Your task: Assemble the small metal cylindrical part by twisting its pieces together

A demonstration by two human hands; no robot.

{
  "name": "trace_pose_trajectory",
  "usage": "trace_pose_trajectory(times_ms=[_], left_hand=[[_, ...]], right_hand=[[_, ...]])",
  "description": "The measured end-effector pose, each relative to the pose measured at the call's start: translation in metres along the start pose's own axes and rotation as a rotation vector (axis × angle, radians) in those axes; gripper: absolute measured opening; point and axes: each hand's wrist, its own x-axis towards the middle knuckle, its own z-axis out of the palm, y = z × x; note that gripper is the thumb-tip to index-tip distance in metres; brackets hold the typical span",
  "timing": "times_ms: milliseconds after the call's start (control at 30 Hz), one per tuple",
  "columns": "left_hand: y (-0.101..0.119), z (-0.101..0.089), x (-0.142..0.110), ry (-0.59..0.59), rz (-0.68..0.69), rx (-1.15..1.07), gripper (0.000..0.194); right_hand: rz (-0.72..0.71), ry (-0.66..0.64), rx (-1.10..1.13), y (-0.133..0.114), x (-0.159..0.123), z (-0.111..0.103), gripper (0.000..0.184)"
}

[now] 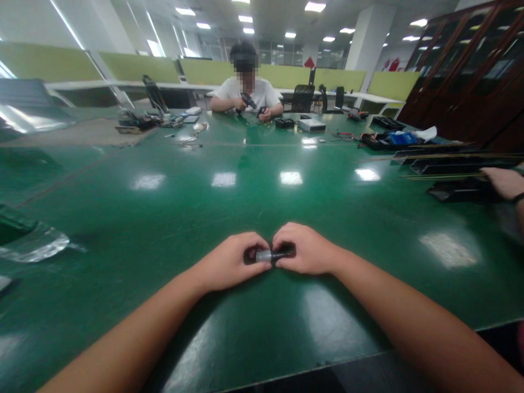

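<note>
Between my two hands, low over the green tabletop, lies a small grey-and-black cylinder point(264, 255), roughly level from left to right. My left hand point(231, 262) curls around its pale grey end, thumb below and fingers above. Around the dark, ridged end, my right hand point(307, 250) is closed in the same way. The fingertips of both hands nearly meet at the middle. Fingers cover parts of the cylinder, and its exact kind cannot be made out.
The green table point(196, 207) reaches far ahead. Crumpled clear plastic point(36, 245) lies left. Black trays point(454, 188) are at right, beside another person's hand point(505, 183). A co-worker point(266, 93) across the table holds a power drill point(248, 100). A tool bag point(388, 141) lies far right.
</note>
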Motion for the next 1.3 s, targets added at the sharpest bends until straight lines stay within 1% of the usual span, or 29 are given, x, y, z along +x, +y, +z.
trace_pose_trajectory(times_ms=[133,433,633,933,1300], left_hand=[[0.0009,0.0006,-0.0003,-0.005,0.015,0.013,0.022],[0.0027,0.0013,-0.0005,0.004,-0.004,0.002,0.021],[0.0033,0.0013,-0.0002,0.0,-0.014,0.003,0.021],[0.0026,0.0014,-0.0002,-0.003,-0.021,0.013,0.021],[0.0031,0.0006,-0.0001,0.002,-0.025,0.007,0.021]], right_hand=[[-0.012,0.004,0.008,-0.0002,-0.0007,0.0008,0.015],[-0.064,0.04,0.049,-0.0008,-0.0001,0.0026,0.009],[-0.056,0.023,0.035,0.0001,-0.0006,0.0038,0.01],[-0.067,0.031,0.032,0.0011,-0.0005,0.0035,0.008],[-0.028,0.013,0.01,0.0031,-0.0024,0.0016,0.009]])
